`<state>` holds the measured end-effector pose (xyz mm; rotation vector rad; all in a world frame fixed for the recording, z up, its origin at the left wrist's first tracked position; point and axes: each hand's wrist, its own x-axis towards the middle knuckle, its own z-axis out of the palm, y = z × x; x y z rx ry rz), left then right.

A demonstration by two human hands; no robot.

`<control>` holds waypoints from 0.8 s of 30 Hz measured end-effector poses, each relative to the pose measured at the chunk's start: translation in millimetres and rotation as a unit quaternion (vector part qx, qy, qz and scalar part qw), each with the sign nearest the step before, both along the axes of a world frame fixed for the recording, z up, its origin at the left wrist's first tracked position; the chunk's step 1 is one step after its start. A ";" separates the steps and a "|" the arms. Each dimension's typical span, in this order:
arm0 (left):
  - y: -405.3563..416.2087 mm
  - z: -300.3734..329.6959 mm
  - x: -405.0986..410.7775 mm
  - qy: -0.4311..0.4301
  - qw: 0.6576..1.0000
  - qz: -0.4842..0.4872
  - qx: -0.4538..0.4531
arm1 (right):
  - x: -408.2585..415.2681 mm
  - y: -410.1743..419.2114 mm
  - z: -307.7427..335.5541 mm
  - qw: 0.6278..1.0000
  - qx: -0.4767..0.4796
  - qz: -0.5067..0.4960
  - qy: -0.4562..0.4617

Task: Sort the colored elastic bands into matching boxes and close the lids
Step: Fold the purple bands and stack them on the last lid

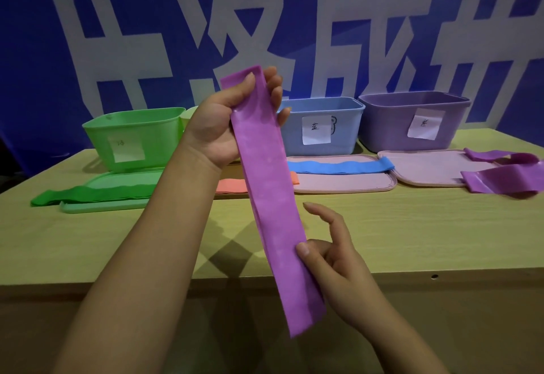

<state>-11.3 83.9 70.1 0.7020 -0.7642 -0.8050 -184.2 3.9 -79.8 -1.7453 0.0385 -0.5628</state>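
A purple band (269, 197) is stretching above the counter (412, 226), its top end clasped in the left grip (232, 117), its lower part pinched by the right grip (326, 253).

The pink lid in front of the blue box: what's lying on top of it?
A blue band lies along the back part of the pink lid, its right end past the lid's edge. The held purple band covers the lid's left end, so anything there is hidden.
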 end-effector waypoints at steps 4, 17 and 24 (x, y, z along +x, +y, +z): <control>1.5 -0.4 -0.3 0.021 1.000 0.022 0.006 | -0.6 -2.3 -0.1 0.995 -0.076 0.050 -0.036; 18.0 8.5 -6.2 0.013 0.998 0.054 -0.009 | -2.9 -11.4 -12.0 0.982 -0.055 0.134 0.120; 31.9 13.2 -34.5 -0.014 0.998 -0.003 -0.056 | -17.4 -14.6 -1.5 0.977 -0.152 0.122 0.086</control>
